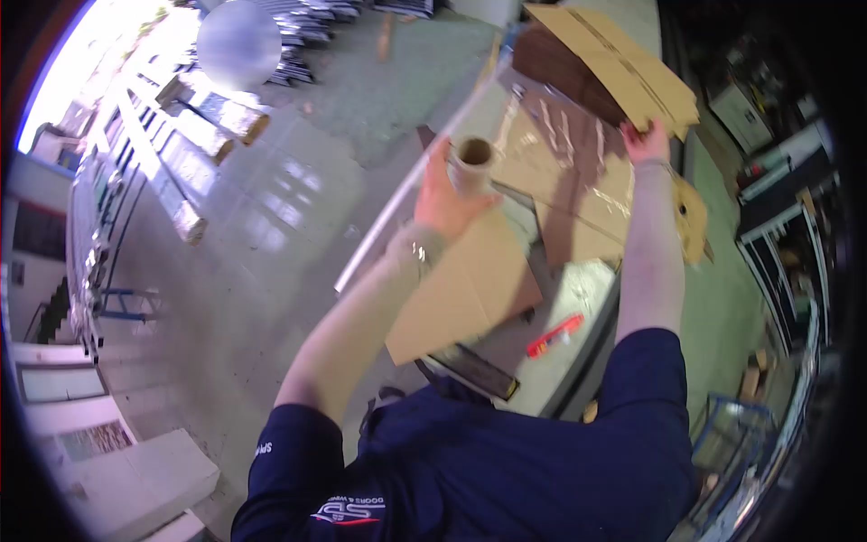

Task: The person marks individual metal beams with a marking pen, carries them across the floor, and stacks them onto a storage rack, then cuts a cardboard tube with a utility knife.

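My left hand (447, 194) is wrapped round an upright roll (471, 167) with a hollow cardboard core, its open end facing up. With its fingers closed on the near edge, my right hand (647, 143) holds a long folded cardboard piece (614, 54) at the upper right. Under and between my hands, flat cardboard (524, 167) with strips of clear plastic lies on the work table. Another cardboard sheet (465, 289) sits below my left hand, closer to my body. A red-orange tool (554, 335) rests on the table near my body.
Long wrapped profiles (163, 154) lie on the floor at the left, and stacked dark profiles (307, 32) at the top. White cabinets or boxes (135, 483) stand at the lower left. Frames and a blue cart (736, 425) are at the right.
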The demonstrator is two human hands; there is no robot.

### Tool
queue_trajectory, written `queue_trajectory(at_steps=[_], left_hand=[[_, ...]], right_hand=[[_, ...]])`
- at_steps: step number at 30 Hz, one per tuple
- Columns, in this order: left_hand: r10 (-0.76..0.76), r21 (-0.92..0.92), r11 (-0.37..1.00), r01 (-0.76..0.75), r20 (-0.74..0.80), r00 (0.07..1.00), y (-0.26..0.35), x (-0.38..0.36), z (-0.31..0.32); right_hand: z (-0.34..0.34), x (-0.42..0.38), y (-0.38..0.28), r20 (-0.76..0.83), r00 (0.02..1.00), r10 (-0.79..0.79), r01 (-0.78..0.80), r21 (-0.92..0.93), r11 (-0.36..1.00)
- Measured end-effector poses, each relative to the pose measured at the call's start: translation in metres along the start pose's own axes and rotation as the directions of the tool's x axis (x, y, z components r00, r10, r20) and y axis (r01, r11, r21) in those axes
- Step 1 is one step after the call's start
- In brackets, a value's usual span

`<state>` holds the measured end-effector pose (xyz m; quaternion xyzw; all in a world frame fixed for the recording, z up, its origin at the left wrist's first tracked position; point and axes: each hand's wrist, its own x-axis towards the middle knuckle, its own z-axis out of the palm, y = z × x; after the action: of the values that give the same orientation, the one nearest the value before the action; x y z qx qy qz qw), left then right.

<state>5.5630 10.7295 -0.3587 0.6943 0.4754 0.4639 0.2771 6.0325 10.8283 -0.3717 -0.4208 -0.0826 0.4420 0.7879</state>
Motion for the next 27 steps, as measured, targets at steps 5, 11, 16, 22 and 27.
queue_trajectory(at_steps=[5, 11, 16, 22, 27], left_hand=[[-0.177, -0.456, 0.871, 0.183, 0.057, 0.983, -0.006, 0.022, 0.015], [-0.389, -0.881, 0.435, 0.187, 0.003, 0.921, 0.004, -0.017, -0.144], [-0.537, -0.926, 0.215, 0.311, 0.154, 0.829, -0.017, -0.088, -0.201], [-0.566, -0.886, 0.074, 0.458, 0.341, 0.750, -0.028, -0.163, -0.247], [-0.388, -0.863, 0.101, 0.495, 0.424, 0.818, -0.042, -0.200, -0.316]], right_hand=[[0.016, -0.173, 0.005, 0.030, 0.987, -0.157, 0.155, -0.438, 0.886], [-0.063, -0.349, 0.045, 0.220, 0.971, -0.089, 0.217, -0.671, 0.709], [-0.015, -0.406, 0.125, 0.337, 0.941, -0.035, 0.275, -0.701, 0.658], [0.094, -0.393, 0.233, 0.738, 0.654, 0.166, 0.751, -0.659, -0.033], [0.150, -0.327, 0.279, 0.738, 0.436, 0.515, 0.882, -0.235, -0.410]])
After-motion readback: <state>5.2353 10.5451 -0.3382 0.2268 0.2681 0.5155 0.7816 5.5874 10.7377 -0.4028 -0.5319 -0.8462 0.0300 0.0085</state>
